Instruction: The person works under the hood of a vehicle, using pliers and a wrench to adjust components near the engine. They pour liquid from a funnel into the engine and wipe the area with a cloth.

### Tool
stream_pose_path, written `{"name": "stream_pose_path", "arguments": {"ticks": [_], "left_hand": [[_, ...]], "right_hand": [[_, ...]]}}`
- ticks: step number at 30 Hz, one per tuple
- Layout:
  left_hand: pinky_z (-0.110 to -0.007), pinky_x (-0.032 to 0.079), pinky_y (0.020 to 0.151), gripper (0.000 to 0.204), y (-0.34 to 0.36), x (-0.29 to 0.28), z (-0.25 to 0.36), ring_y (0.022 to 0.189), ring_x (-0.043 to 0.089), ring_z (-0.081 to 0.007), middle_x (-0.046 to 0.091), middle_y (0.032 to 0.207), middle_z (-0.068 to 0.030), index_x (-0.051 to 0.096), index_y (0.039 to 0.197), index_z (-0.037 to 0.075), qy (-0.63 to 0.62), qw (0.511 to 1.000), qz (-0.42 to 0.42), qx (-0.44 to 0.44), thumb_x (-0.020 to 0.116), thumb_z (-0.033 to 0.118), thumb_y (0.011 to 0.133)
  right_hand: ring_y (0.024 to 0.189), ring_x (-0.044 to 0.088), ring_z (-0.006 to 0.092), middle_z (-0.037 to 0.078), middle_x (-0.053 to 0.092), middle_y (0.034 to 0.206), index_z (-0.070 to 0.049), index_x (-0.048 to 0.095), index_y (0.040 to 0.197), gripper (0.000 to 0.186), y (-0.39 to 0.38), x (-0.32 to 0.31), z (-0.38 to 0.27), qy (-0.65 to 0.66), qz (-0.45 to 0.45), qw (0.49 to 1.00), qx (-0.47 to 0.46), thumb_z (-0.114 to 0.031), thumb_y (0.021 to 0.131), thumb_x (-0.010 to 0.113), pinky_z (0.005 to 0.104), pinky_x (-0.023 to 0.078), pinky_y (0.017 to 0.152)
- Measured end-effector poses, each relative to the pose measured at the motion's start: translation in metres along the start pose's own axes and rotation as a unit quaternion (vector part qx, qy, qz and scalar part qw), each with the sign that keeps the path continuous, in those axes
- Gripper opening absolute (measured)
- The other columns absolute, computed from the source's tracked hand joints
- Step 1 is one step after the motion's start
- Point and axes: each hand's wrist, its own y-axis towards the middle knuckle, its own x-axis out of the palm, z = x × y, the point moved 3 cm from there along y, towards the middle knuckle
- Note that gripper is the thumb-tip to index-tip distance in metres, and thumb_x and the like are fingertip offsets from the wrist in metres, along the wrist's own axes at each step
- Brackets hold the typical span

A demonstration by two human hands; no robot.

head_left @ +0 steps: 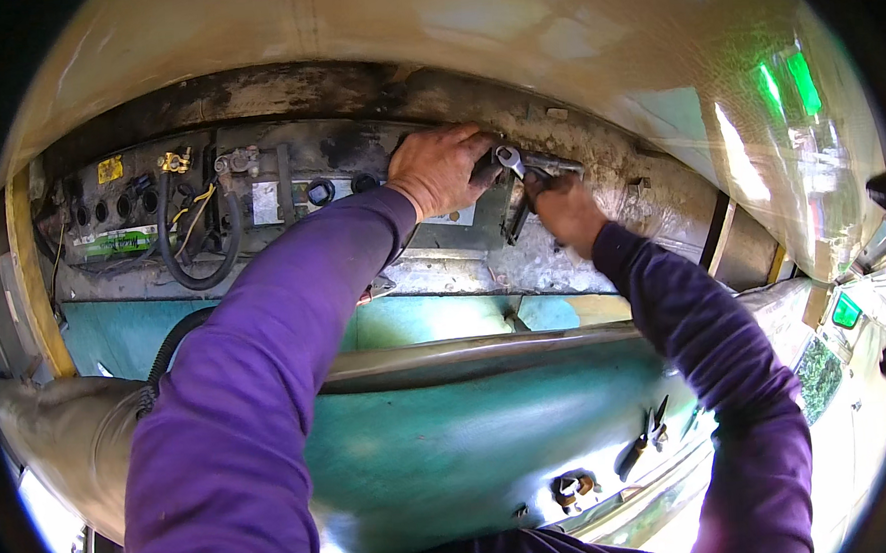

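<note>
My right hand (567,210) is closed around a wrench (508,157), whose bright metal head points up and left toward my other hand. My left hand (444,168) reaches over the right end of a battery (421,243), its fingers bent together at a dark part by the wrench head. What those fingers grip is hidden. Dark cable or bracket pieces (516,223) hang just below the wrench. Both arms wear purple sleeves.
Farther left, brass terminal clamps (174,162) and a looped black cable (201,282) sit on grimy batteries. Pliers (642,444) and a small brass-coloured part (573,491) lie on the green surface (452,456) near me. A rounded beige panel (510,18) overhangs the bay.
</note>
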Motion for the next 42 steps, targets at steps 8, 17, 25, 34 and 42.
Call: {"name": "stream_pose_path", "arguments": {"ticks": [8,17,25,34,42], "left_hand": [[-0.042,0.057,0.084,0.037,-0.001,-0.001,-0.004,0.104,0.068,-0.0293,0.067,0.109,-0.0075,0.067,0.118,0.017,-0.013,0.999,-0.003,0.044,0.067,0.04,0.089],[-0.044,0.058,0.076,0.036,0.0,0.0,0.001,0.092,0.07,-0.032,0.069,0.108,-0.0086,0.069,0.115,0.017,0.021,1.0,0.008,0.006,0.064,0.044,0.092],[-0.044,0.058,0.075,0.035,0.0,0.0,0.001,0.089,0.07,-0.032,0.07,0.104,-0.0091,0.07,0.114,0.017,0.017,1.0,0.021,0.017,0.064,0.044,0.092],[-0.044,0.057,0.081,0.036,0.0,0.001,0.0,0.098,0.069,-0.0301,0.069,0.108,-0.0064,0.069,0.114,0.017,0.005,1.0,-0.005,-0.008,0.06,0.045,0.094],[-0.043,0.057,0.086,0.043,-0.002,-0.003,-0.002,0.105,0.068,-0.03,0.067,0.115,-0.0065,0.064,0.122,0.017,0.021,0.999,-0.017,0.034,0.073,0.033,0.083]], "right_hand": [[0.064,0.044,0.0213,0.006,0.045,0.072,-0.012,0.051,0.087,0.015,-0.016,0.064,-0.07,0.618,-0.044,0.76,0.197,-0.022,0.098,0.048,0.0418,0.039,0.06],[0.088,0.067,0.0453,0.026,0.069,0.087,0.0,0.071,0.087,0.051,0.018,-0.053,-0.006,-0.22,-0.015,0.968,-0.12,-0.042,0.103,0.047,0.0524,0.053,0.085],[0.09,0.067,0.043,0.026,0.07,0.091,-0.002,0.071,0.091,0.049,0.041,-0.072,-0.035,-0.318,-0.11,0.928,-0.161,-0.044,0.103,0.049,0.0507,0.051,0.085],[0.09,0.067,0.0455,0.029,0.07,0.093,0.001,0.073,0.092,0.051,0.028,-0.035,-0.006,-0.26,-0.066,0.955,-0.125,-0.043,0.101,0.05,0.0495,0.054,0.086],[0.086,0.067,0.0332,0.018,0.065,0.086,-0.007,0.069,0.084,0.02,0.0,0.084,-0.045,-0.203,0.008,0.961,-0.189,-0.013,0.065,0.072,0.0408,0.053,0.069]]}}
